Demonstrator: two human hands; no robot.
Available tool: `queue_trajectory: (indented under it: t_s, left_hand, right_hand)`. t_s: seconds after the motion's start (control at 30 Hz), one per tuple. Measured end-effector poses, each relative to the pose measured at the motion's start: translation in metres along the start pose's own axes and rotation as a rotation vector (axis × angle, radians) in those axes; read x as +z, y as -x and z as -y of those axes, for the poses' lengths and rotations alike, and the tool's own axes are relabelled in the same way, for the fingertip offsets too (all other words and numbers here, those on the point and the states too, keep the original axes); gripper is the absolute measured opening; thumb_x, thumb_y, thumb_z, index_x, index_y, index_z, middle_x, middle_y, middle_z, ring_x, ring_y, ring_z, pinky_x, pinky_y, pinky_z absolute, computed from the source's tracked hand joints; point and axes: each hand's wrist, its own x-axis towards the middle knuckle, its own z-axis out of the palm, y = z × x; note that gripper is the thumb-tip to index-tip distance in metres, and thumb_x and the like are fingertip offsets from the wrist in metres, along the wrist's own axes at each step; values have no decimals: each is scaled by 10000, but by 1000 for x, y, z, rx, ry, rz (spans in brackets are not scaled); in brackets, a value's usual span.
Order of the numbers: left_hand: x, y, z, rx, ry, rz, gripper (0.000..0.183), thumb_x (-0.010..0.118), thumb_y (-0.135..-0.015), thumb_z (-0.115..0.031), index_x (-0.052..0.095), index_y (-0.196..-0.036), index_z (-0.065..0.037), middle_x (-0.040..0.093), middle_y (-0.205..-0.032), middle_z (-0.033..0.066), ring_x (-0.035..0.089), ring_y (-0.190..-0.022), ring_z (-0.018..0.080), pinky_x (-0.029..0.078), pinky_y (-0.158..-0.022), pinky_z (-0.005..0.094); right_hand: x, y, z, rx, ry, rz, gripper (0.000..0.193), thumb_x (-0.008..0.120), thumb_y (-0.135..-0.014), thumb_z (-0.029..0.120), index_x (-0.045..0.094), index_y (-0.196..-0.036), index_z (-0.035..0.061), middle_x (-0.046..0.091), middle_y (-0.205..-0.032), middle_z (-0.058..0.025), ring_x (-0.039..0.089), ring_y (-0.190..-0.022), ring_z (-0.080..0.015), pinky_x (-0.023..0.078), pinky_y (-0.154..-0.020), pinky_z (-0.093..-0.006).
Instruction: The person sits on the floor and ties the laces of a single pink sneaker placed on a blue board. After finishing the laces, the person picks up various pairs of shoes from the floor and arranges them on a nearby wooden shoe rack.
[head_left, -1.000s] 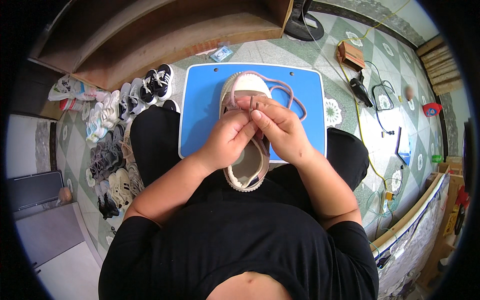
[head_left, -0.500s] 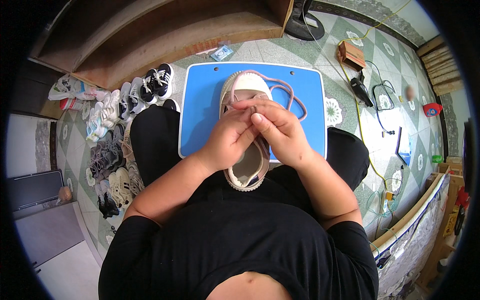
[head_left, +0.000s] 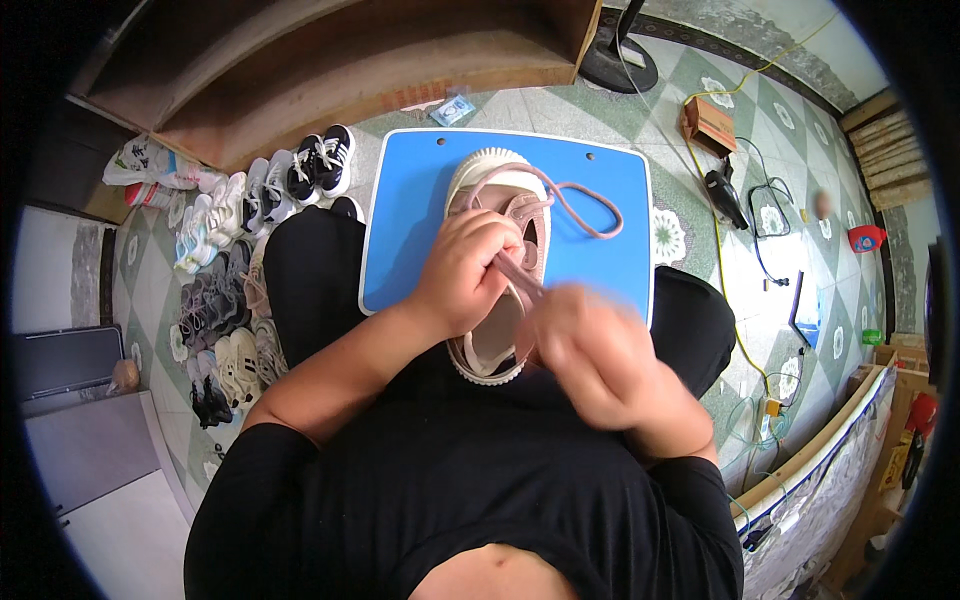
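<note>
Shoe [head_left: 497, 262] lies on blue board [head_left: 600, 200] across lap, toe pointing away. Left hand [head_left: 462, 272] rests on shoe, fingers [head_left: 487, 240] curled together, pinching lace [head_left: 575, 200] at eyelets. Right hand [head_left: 590, 355] blurred, near shoe heel, holds taut lace end; cannot tell finger state. Lace loop lies on board right of shoe. Row of shoes [head_left: 235, 235] on floor, left.
</note>
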Motion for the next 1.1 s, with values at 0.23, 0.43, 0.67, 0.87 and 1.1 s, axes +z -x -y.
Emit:
queue_trajectory:
  t_s: [0.23,0.43,0.67,0.87,1.1]
  left_hand:
    - [0,-3,-5,13,-18,-4,118,608,-695,-31,536,-784,-62,585,-848,86,549,-841,298,417,-753,380]
    - [1,-3,-6,-42,53,-13,114,638,-718,-56,525,-732,-53,584,-801,84,553,-781,300,421,-709,384]
    - [-2,7,-10,39,-97,-303,51,608,-805,-63,598,-855,-61,525,-925,140,525,-800,260,413,-692,349]
    - [-24,16,-31,24,54,-157,68,637,-789,-55,580,-822,-40,494,-659,95,491,-507,249,381,-453,321]
    - [-35,11,-51,202,85,-159,160,716,-717,-51,589,-814,-41,581,-750,77,555,-567,221,452,-528,299]
  right_hand:
    - [6,-2,-20,544,599,171,120,546,-807,113,542,-816,-6,556,-698,-164,555,-618,-357,451,-550,-424]
    - [-7,4,7,-91,-924,176,184,520,-862,127,524,-705,31,517,-609,-102,552,-552,-293,436,-502,-367]
    - [-9,9,-18,86,-436,29,547,867,-582,233,541,-972,33,608,-772,-62,586,-644,-164,463,-567,-279]
    - [3,1,-29,453,52,115,570,767,-640,38,522,-1154,70,540,-694,-15,492,-562,-82,402,-514,-217]
    - [11,-1,-41,221,69,185,375,708,-669,163,602,-1020,82,623,-774,-102,622,-669,-284,488,-579,-353]
